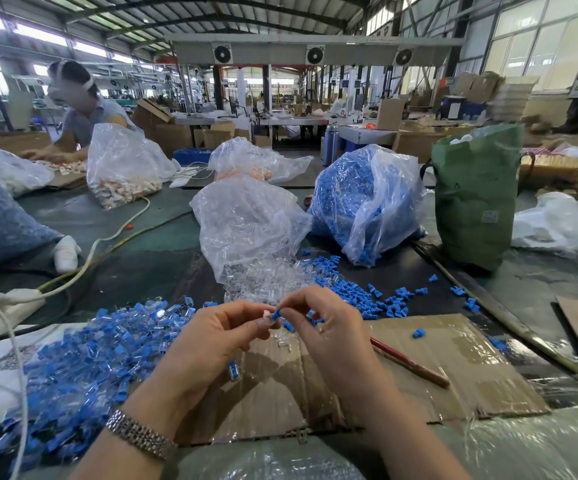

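Above the taped cardboard sheet (436, 362), both hands are held close together, fingertips almost meeting. A small clear piece (267, 315) is pinched between thumb and forefinger of the left hand (218, 327). A blue cap (276, 314) is pinched the same way by the right hand (318, 320). The two parts are touching end to end, raised off the sheet, midway between the hands. Whether they are seated in each other cannot be told.

A metal watch band (138, 434) is worn on the left wrist.

A heap of blue-and-clear pieces (90, 362) is spread to the left of the hands. Loose blue caps (349, 292) are scattered just beyond the right hand, spilling from a clear bag of blue caps (360, 199). A second clear bag (246, 230), open toward the hands, is set directly behind them, with clear parts at its mouth.

A red pencil (408, 363) is laid on the cardboard, right of the right forearm. A green sack (474, 195) is stood upright further right. Another person (86, 112) is seen bent over the far left of the table.
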### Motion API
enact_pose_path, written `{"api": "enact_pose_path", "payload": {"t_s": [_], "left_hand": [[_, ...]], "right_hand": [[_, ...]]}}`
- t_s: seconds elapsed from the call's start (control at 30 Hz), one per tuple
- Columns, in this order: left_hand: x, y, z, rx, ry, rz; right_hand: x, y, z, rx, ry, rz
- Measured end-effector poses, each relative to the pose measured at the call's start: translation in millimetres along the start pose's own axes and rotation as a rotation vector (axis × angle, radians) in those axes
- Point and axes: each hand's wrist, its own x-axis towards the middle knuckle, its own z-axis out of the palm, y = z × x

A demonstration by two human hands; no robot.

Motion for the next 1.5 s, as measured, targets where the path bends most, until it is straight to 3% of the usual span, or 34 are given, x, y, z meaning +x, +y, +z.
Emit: {"api": "enact_pose_path", "payload": {"t_s": [0.3, 0.43, 0.5, 0.6, 0.67, 0.77, 0.83, 0.93, 1.13, 1.5], "left_hand": [[0.8, -1.9, 0.5, -0.054, 0.0, 0.003], [0.4, -1.8, 0.0, -0.071, 0.002, -0.017], [0.5, -2.0, 0.6, -0.091, 0.025, -0.022], [1.5, -2.9, 2.2, -0.128, 0.05, -0.031], [1.3, -2.1, 3.0, -0.155, 0.051, -0.035], [0.8, -0.7, 3.1, -0.187, 0.045, -0.035], [0.5, -0.4, 2.3, -0.228, 0.044, -0.037], [1.6, 0.1, 1.0, -0.325, 0.071, -0.053], [2.7, 0.7, -0.1, -0.458, 0.094, -0.04], [1.4, 0.9, 3.5, -0.32, 0.125, -0.012]], "right_hand": [[-1.3, 0.4, 3.3, -0.039, -0.031, -0.022], [-0.1, -5.9, -8.2, 0.029, -0.019, 0.237], [1.7, -1.9, -22.0, -0.32, -0.087, 0.381], [-3.0, 1.7, -41.0, -0.831, -0.331, 0.642], [-7.4, 1.6, -47.9, -0.893, -0.435, 0.713], [-8.5, -2.4, -49.3, -0.924, -0.474, 0.645], [-6.7, -6.9, -49.3, -0.858, -0.463, 0.635], [-2.2, -12.9, -51.9, -0.558, -0.458, 0.671], [7.0, -32.7, -40.0, 0.049, -0.663, 0.679], [11.5, -46.2, -28.2, 0.123, -0.711, 0.641]]}}
